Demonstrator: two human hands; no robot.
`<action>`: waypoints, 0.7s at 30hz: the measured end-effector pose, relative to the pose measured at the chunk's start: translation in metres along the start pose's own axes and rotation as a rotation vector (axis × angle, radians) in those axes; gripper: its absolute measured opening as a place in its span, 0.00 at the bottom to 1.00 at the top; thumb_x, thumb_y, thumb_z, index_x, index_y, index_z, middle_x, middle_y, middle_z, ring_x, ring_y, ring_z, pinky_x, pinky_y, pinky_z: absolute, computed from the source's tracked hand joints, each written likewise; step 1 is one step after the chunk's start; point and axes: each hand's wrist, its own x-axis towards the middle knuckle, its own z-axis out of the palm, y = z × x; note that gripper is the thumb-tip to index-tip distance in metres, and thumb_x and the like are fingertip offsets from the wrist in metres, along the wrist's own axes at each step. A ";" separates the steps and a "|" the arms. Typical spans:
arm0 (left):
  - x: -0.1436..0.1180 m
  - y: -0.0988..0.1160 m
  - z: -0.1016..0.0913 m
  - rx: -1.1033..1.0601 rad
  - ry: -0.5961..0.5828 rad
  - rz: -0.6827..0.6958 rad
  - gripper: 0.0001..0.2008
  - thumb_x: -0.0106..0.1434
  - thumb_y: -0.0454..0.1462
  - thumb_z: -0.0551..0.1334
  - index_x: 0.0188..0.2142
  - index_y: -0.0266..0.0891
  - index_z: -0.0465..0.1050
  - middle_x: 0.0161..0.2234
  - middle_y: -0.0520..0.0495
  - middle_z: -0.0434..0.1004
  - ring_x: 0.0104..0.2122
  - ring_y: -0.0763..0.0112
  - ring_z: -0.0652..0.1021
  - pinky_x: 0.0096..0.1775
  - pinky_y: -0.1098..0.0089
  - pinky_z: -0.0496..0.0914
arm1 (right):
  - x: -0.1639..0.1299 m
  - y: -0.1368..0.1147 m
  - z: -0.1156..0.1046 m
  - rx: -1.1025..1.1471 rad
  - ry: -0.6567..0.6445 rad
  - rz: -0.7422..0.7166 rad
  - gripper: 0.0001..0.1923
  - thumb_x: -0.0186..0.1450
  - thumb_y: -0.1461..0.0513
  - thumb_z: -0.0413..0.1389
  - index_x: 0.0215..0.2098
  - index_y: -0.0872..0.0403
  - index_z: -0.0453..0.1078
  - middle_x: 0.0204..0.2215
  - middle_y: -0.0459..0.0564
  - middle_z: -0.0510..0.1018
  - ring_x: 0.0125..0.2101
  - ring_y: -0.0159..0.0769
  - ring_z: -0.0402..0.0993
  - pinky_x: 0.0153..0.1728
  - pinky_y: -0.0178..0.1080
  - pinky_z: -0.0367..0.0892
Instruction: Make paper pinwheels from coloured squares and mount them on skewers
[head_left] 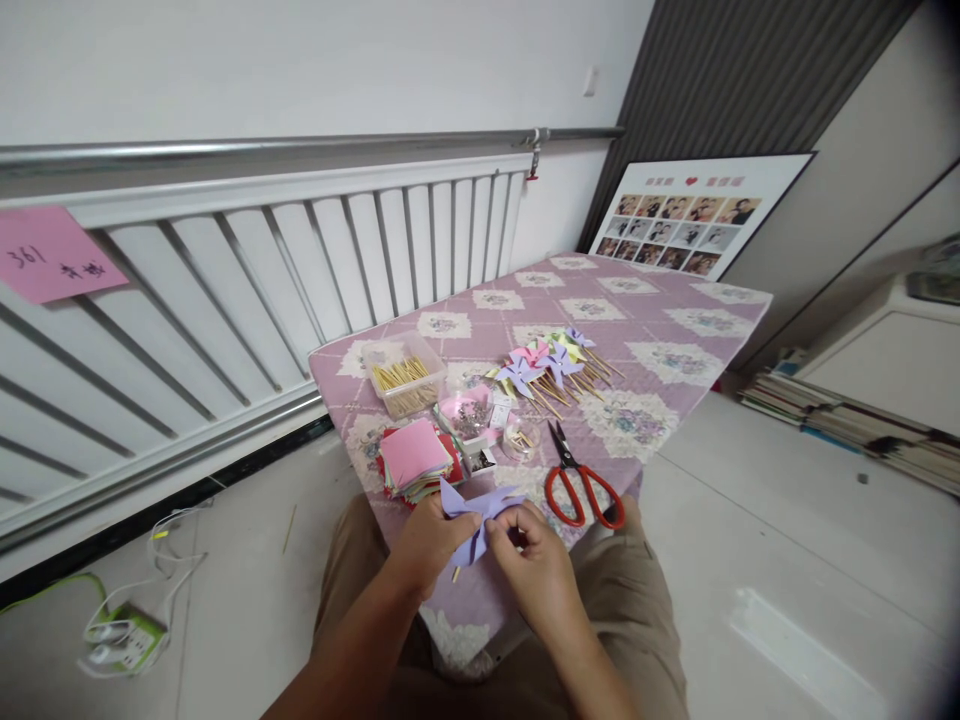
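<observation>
A purple paper pinwheel [476, 512] sits between both hands at the near edge of the table [675, 330], just above the person's lap. The left hand [427, 545] pinches its left side, thumb on top, and a thin stick pokes out below those fingers. The right hand [536, 560] pinches the folded centre with fingertips drawn together. Just behind lies a stack of coloured paper squares [412, 458], and to the right red-handled scissors [581, 482]. Farther back, a clear box of sticks [403, 378] and a row of finished pinwheels [551, 362]
</observation>
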 end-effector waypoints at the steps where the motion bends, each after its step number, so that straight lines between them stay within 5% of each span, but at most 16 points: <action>1: 0.000 -0.001 0.000 0.026 0.009 0.001 0.05 0.50 0.37 0.62 0.23 0.37 0.70 0.18 0.54 0.67 0.21 0.73 0.66 0.24 0.73 0.59 | 0.000 0.000 0.000 -0.005 0.002 -0.001 0.12 0.61 0.62 0.54 0.20 0.51 0.61 0.22 0.43 0.64 0.25 0.34 0.63 0.27 0.34 0.57; 11: 0.003 -0.008 0.002 0.207 0.073 0.094 0.05 0.52 0.37 0.58 0.23 0.37 0.67 0.20 0.54 0.65 0.22 0.74 0.65 0.25 0.74 0.58 | -0.003 -0.001 0.002 0.001 -0.005 -0.024 0.12 0.61 0.61 0.55 0.21 0.52 0.63 0.23 0.44 0.67 0.27 0.35 0.65 0.29 0.36 0.60; 14: 0.001 -0.003 -0.002 0.202 0.033 0.118 0.06 0.53 0.37 0.57 0.25 0.37 0.69 0.21 0.53 0.67 0.23 0.73 0.66 0.26 0.73 0.59 | -0.003 0.000 0.002 0.174 0.130 0.047 0.06 0.59 0.59 0.60 0.33 0.51 0.68 0.29 0.46 0.72 0.31 0.36 0.68 0.32 0.36 0.63; 16: 0.000 0.000 -0.004 0.191 -0.003 0.104 0.06 0.54 0.37 0.57 0.26 0.37 0.68 0.21 0.53 0.65 0.22 0.74 0.64 0.26 0.73 0.59 | -0.002 0.002 0.000 0.389 0.218 0.137 0.20 0.56 0.57 0.62 0.45 0.49 0.65 0.32 0.46 0.74 0.32 0.36 0.70 0.33 0.36 0.65; 18: 0.000 0.002 -0.007 0.176 -0.030 0.102 0.05 0.54 0.37 0.57 0.25 0.38 0.66 0.20 0.55 0.62 0.20 0.76 0.62 0.24 0.74 0.57 | 0.001 0.002 -0.002 0.585 0.164 0.252 0.26 0.55 0.56 0.64 0.50 0.49 0.63 0.31 0.45 0.75 0.31 0.35 0.71 0.32 0.35 0.66; 21: 0.002 0.002 -0.009 0.181 -0.072 0.131 0.06 0.53 0.36 0.56 0.22 0.39 0.61 0.19 0.56 0.59 0.20 0.77 0.59 0.23 0.74 0.55 | 0.002 0.002 -0.004 0.701 -0.066 0.406 0.19 0.54 0.55 0.65 0.41 0.52 0.71 0.28 0.45 0.76 0.29 0.34 0.70 0.31 0.34 0.65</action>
